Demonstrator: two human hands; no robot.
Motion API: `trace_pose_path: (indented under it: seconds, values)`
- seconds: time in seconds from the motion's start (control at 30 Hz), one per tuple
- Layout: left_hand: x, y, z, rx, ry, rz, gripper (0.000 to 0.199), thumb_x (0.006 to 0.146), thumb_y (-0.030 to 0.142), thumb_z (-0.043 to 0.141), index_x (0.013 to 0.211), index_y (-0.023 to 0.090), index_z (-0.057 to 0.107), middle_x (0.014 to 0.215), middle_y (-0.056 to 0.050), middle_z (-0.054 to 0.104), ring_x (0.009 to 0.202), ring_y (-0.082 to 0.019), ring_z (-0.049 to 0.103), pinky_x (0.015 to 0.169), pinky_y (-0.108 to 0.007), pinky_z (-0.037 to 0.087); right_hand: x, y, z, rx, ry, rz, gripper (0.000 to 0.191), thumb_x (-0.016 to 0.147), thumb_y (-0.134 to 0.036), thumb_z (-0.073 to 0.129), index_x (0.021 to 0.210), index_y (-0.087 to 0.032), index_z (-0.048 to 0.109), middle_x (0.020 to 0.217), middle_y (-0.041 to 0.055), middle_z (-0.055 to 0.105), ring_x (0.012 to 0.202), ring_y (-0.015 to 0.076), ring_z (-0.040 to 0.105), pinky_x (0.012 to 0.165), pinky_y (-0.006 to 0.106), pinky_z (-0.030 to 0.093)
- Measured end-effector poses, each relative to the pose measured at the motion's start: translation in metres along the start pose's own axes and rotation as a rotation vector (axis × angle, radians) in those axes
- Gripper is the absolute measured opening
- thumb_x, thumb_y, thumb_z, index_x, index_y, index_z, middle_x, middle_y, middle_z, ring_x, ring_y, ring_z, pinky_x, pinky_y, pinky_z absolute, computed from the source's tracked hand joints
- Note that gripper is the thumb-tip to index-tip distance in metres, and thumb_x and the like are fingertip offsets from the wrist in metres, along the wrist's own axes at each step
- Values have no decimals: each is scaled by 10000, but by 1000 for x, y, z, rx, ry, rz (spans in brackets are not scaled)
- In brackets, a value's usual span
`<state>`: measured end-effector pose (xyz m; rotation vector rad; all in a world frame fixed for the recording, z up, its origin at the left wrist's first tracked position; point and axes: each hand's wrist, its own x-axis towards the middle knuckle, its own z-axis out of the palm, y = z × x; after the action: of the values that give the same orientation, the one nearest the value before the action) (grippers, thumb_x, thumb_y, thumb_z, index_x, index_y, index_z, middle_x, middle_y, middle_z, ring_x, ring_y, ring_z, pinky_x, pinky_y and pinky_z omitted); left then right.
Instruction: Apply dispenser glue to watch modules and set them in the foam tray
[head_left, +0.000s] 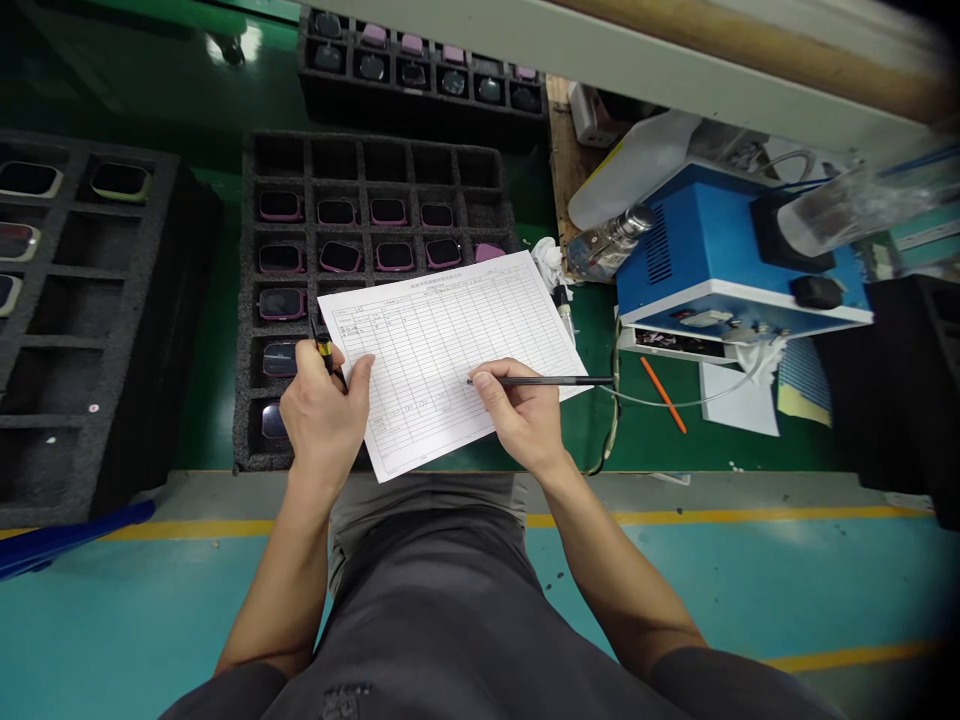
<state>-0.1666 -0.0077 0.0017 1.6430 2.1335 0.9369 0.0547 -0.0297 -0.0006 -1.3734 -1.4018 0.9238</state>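
A printed form sheet (pixel 457 350) with a ruled table lies tilted over the front right of a grey foam tray (pixel 247 300). In my right hand (pixel 525 410) is a slim black pen (pixel 555 381), its tip at the lower middle of the sheet. My left hand (pixel 326 410) is at the sheet's left edge, closed round a small black-and-yellow tool (pixel 325 350) with a thin dark tip; most of it is hidden by my fingers. Purple-framed watch-like pieces (pixel 392 257) with dark screens fill several of the tray's compartments. A few handwritten marks show on the sheet.
More foam trays stand at the left (pixel 150 330) and back (pixel 420 110). To the right are a blue machine (pixel 675 250), a glass bottle (pixel 607 245), a white plastic bottle (pixel 637 165), an orange stick (pixel 663 393) and a thin hose. A shelf beam (pixel 675 60) crosses overhead.
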Motion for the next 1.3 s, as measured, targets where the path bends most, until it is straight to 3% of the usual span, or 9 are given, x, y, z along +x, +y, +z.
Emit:
trace_pose_path:
  seconds: [0.33,0.5,0.6,0.8,1.0,1.3]
  values:
    - [0,0,0,-5,0,3,335,818,372,729,880,236,429,611,66,503,537,-160,533,586,-286,299,-1,3,0,-16,14,-31,223,970,-395,628,867,-210,699,794,28,665,680,148,585,576,287,461]
    - [0,1,0,1,-8,-2,351,823,361,733,870,240,407,612,73,472,526,-151,512,588,-286,297,-3,10,0,-52,106,-54,283,975,-433,619,1176,-243,681,1061,78,681,878,186,653,684,313,539]
    - [0,2,0,0,-5,2,344,823,359,730,874,239,412,610,76,477,517,-145,497,584,-286,299,-4,12,0,-48,138,-44,340,985,-442,607,1269,-260,652,1109,86,677,869,177,658,693,313,546]
    - [0,3,-1,1,2,2,349,815,362,730,864,239,407,596,77,472,506,-142,480,582,-284,304,-5,5,0,-2,104,-75,234,1011,-392,571,980,-209,714,740,14,644,623,133,574,584,293,470]
    - [0,3,-1,-1,2,8,356,811,372,726,862,238,399,594,78,467,501,-138,465,582,-282,306,-4,3,2,-88,28,-139,169,968,-324,625,880,-196,693,805,34,686,727,159,632,633,292,491]
    - [0,4,-1,-4,-3,9,357,816,350,733,864,238,397,588,88,436,502,-133,469,586,-278,300,-3,0,4,-244,48,-182,215,980,-335,600,853,-189,694,711,11,703,580,126,609,555,255,474]
